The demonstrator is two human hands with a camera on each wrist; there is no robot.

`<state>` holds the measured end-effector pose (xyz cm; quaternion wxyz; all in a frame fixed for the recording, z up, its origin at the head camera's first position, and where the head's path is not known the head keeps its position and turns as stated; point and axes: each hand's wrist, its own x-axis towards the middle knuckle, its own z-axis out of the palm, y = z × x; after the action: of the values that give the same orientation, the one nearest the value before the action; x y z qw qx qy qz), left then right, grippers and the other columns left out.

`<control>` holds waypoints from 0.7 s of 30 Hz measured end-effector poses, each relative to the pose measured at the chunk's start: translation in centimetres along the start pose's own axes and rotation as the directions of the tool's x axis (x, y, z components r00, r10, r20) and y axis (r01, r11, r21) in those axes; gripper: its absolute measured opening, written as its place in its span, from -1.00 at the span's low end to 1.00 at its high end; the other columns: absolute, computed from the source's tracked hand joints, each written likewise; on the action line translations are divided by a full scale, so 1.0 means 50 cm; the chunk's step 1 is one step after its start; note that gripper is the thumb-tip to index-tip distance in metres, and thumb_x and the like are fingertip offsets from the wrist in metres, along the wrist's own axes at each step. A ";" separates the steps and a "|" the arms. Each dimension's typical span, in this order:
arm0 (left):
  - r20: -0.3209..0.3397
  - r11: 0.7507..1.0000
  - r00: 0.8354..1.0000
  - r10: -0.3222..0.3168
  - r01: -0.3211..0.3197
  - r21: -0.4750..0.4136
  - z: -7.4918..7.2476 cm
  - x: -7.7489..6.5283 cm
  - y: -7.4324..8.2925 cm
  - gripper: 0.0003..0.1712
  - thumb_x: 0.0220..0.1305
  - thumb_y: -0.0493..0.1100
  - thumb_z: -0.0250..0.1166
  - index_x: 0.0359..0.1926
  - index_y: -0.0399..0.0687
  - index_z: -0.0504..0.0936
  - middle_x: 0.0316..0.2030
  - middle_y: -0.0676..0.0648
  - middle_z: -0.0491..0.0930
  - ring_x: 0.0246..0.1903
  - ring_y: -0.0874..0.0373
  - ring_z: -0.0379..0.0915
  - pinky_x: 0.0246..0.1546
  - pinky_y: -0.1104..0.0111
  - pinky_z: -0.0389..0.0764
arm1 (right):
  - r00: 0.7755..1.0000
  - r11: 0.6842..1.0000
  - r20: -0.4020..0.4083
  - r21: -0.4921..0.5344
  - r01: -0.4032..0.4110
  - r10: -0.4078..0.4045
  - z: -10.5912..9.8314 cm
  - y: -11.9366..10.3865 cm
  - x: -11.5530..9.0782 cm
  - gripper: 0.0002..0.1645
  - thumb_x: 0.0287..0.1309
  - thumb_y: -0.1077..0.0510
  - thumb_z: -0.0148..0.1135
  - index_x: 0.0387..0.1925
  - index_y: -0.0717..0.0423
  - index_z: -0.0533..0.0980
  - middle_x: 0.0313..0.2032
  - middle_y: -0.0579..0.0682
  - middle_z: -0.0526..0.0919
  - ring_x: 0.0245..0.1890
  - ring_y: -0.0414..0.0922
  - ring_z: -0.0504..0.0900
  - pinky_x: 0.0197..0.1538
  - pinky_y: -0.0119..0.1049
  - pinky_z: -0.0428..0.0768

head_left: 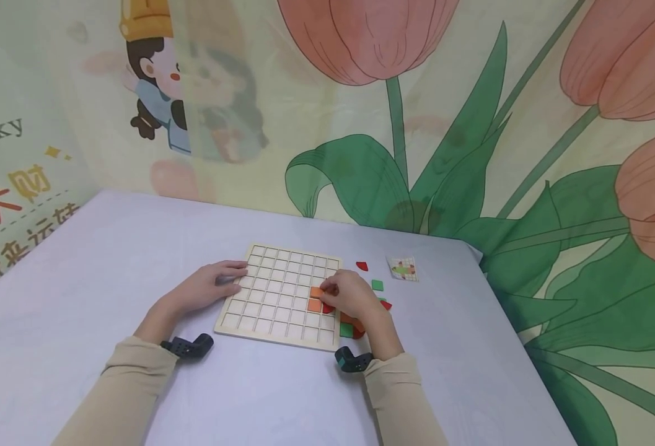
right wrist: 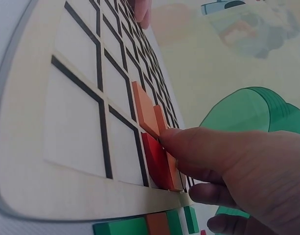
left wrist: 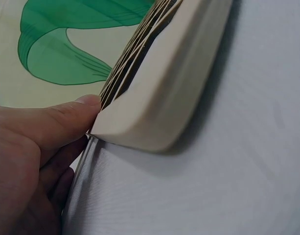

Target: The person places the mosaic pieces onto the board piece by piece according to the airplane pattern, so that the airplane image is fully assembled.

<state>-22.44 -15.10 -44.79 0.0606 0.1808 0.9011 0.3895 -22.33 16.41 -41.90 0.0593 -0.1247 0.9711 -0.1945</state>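
Board (head_left: 271,297), left fingers (left wrist: 74,117) parted against it, right fingers (right wrist: 181,140) perhaps pinching orange tile (head_left: 316,292)

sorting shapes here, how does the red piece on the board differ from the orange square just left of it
The red piece has a curved edge; the orange square has straight sides. In the head view, the red piece sits nearer the right side of the board than the orange square. Both lie on the board.

Passable between forearms (head_left: 129,381) and over middle columns of grid board (head_left: 271,285), but blocked at left edge by left hand (head_left: 207,286), at right by right hand (head_left: 352,294), orange squares (head_left: 315,305) and loose green pieces (head_left: 346,330) beside board.
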 end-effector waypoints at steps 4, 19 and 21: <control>0.003 1.000 1.000 0.001 -0.001 -0.005 0.000 0.001 0.000 -0.45 0.32 -0.05 0.19 0.26 -0.19 0.42 0.38 -0.12 0.25 0.43 -0.22 -0.08 0.39 -0.16 -0.03 | 1.000 1.000 0.003 -0.003 0.004 -0.004 -0.003 0.000 -0.002 -0.68 0.09 -0.01 0.36 -0.10 -0.04 0.66 -0.23 -0.14 0.59 -0.22 -0.19 0.47 -0.11 -0.35 0.60; 0.004 1.000 1.000 -0.028 0.028 0.001 0.000 0.003 0.002 -0.45 0.31 -0.04 0.19 0.26 -0.18 0.43 0.39 -0.11 0.24 0.43 -0.22 -0.07 0.39 -0.16 -0.02 | 1.000 0.999 -0.011 -0.031 0.007 -0.007 0.001 0.003 0.004 -0.70 0.09 -0.03 0.35 -0.11 -0.10 0.66 -0.31 -0.18 0.54 -0.28 -0.20 0.46 -0.23 -0.42 0.54; 0.004 0.999 0.999 -0.032 0.032 0.001 0.001 0.004 0.000 -0.45 0.31 -0.05 0.19 0.26 -0.18 0.42 0.39 -0.12 0.24 0.43 -0.22 -0.07 0.39 -0.16 -0.02 | 1.000 0.999 -0.018 -0.033 0.011 -0.012 0.002 0.004 0.006 -0.71 0.08 -0.03 0.36 -0.12 -0.10 0.67 -0.32 -0.18 0.54 -0.29 -0.21 0.47 -0.25 -0.43 0.54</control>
<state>-22.59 -15.00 -44.80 0.0685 0.1673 0.9039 0.3876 -22.63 16.48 -42.11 0.0471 -0.1295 0.9739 -0.1802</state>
